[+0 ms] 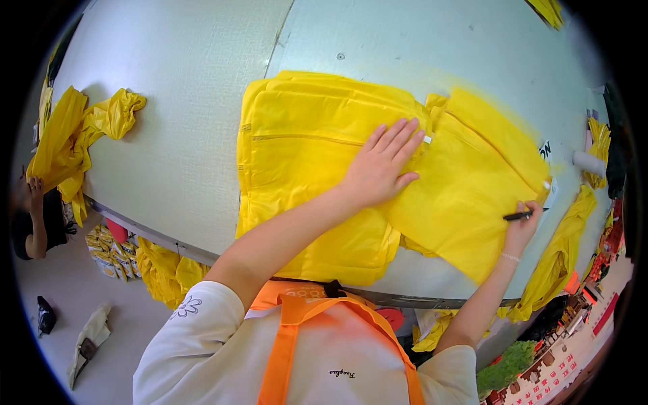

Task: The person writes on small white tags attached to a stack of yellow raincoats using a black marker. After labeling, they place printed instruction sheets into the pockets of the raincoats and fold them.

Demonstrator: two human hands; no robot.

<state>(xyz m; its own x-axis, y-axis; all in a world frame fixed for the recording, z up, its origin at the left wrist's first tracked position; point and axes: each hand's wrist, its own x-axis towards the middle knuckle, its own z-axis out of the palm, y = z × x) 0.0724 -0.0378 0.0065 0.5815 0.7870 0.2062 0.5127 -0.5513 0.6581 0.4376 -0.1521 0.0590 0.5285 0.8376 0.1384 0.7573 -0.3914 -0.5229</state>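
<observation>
A stack of folded yellow garments [304, 182] lies on the pale table in front of me; thin seam lines cross its top layer. My left hand [383, 164] rests flat on its right part, fingers stretched out, close to a small white tag [426, 140]. Beside the stack, partly against it, a further yellow piece [466, 196] spreads to the right, its far edge blurred. At that piece's right edge my right hand [523, 228] is closed around a black marker [518, 216], which lies sideways across the fingers.
The pale table [182, 101] has a seam across it. At far left another person's hand [36, 192] touches a crumpled yellow garment [57, 142]. A white roll [589, 163] and a yellow strip of cloth [560, 253] lie at right. Yellow bundles [158, 266] sit below the table's left edge.
</observation>
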